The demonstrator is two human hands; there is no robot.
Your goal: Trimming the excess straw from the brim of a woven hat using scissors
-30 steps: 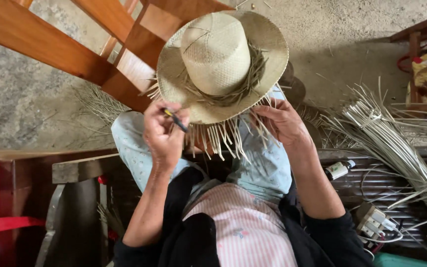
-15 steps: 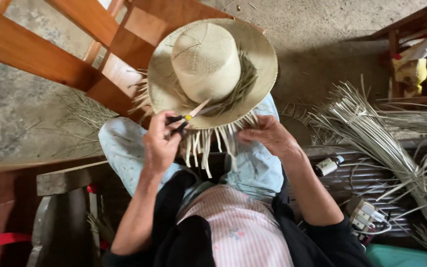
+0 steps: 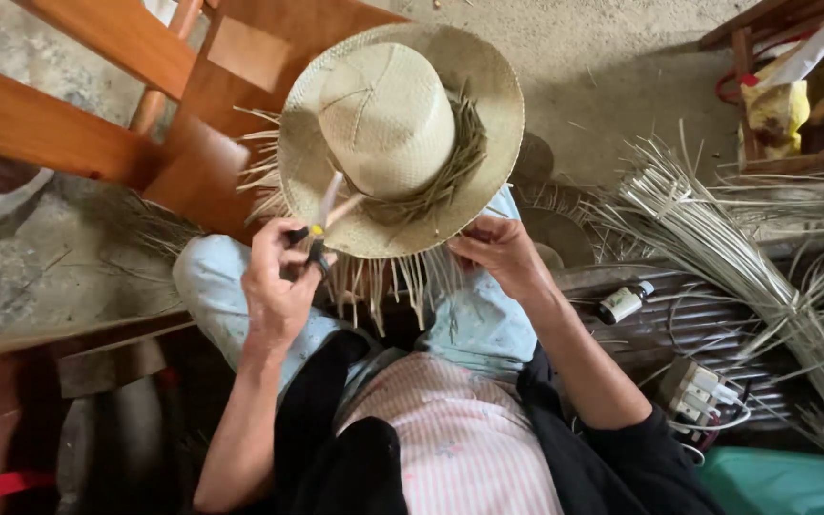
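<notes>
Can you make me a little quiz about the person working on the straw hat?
1. True or false: the left hand holds small scissors over the brim of the straw hat.
2. What does the right hand touch? A) the small bottle B) the hat's brim C) the wooden chair
3. Fill in: loose straw ends hang down from the hat's near ____.

Key:
1. True
2. B
3. edge
</notes>
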